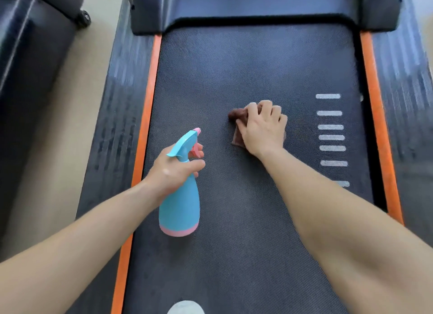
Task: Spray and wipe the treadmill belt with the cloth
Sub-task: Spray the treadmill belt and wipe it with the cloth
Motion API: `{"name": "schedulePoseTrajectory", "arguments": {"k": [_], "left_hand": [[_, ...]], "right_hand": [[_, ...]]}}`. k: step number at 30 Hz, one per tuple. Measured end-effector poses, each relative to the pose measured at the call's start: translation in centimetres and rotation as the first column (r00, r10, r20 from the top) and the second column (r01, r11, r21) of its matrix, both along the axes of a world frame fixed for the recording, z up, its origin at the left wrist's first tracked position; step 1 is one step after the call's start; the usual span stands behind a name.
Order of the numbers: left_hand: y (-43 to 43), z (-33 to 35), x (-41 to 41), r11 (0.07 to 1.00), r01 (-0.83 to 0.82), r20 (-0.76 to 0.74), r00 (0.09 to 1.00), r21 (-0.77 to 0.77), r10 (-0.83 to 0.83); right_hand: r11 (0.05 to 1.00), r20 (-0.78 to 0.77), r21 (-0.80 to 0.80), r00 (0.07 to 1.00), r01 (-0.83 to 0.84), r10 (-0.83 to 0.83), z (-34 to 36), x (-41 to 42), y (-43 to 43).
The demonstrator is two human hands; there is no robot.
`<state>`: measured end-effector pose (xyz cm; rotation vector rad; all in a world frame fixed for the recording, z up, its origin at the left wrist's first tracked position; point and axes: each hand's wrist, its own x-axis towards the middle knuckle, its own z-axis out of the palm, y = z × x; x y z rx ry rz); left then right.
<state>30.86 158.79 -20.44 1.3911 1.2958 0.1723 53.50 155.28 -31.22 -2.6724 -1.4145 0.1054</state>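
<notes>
Two hands: I see both over the treadmill belt (234, 67).
Left hand (173, 170): wrapped tight round the blue spray bottle (179, 208), near the orange side strip (145, 117).
Right hand (263, 126): fingers curled, holding the brown cloth (236, 114) down on the belt's middle.

**Bare belt ahead, a hand beside**

Beyond the spray bottle (180, 203), the treadmill belt (234, 67) lies bare up to the motor hood (257, 4). Right of the bottle, the right hand (263, 126) gripping the cloth (236, 114) blocks passage. Left of the bottle runs an orange edge strip (145, 107).
</notes>
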Motion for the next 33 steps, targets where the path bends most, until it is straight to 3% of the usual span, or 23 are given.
{"name": "schedulePoseTrajectory", "arguments": {"k": [2,4,7,9,11,15,18,26,33], "left_hand": [[-0.1,0.3,-0.4,0.999,-0.041,-0.004,0.999,0.004,0.041],[-0.2,0.5,-0.9,0.997,-0.071,-0.006,0.997,0.002,0.072],[-0.3,0.3,-1.4,0.997,-0.071,-0.005,0.997,-0.019,0.071],[-0.6,0.2,-1.5,0.998,-0.058,-0.005,0.998,-0.033,0.057],[-1.0,0.2,-1.5,0.999,-0.043,-0.001,0.999,-0.032,0.043],[-1.7,0.3,-2.2,0.996,-0.085,0.041,0.995,-0.021,0.086],[-2.1,0.5,-3.1,0.994,-0.105,0.044,0.993,0.003,0.105],[-4.1,0.9,-5.9,0.996,-0.079,-0.041,0.996,-0.043,0.077],[-5.2,0.2,-7.4,0.992,-0.121,-0.086,0.989,-0.023,0.119]], "right_hand": [[1.000,0.009,0.000,1.000,0.012,-0.012,0.3,-1.7,-0.4],[0.989,0.031,0.048,0.990,-0.141,0.140,0.4,-4.4,-4.4],[0.889,0.013,0.093,0.893,-0.448,0.449,0.2,-7.6,-11.8],[0.844,0.000,0.084,0.847,-0.530,0.531,0.4,-7.1,-12.7],[0.850,0.035,0.052,0.851,-0.524,0.523,0.2,-5.9,-10.2],[0.977,0.024,0.020,0.977,-0.210,0.210,0.2,-3.1,-1.1],[0.995,-0.020,-0.014,0.995,-0.094,0.094,0.1,-3.7,1.0],[0.926,0.037,0.059,0.928,-0.374,0.372,-0.2,-11.6,-11.9],[0.934,0.086,0.107,0.939,-0.341,0.333,-0.5,-12.6,-12.5]]}}
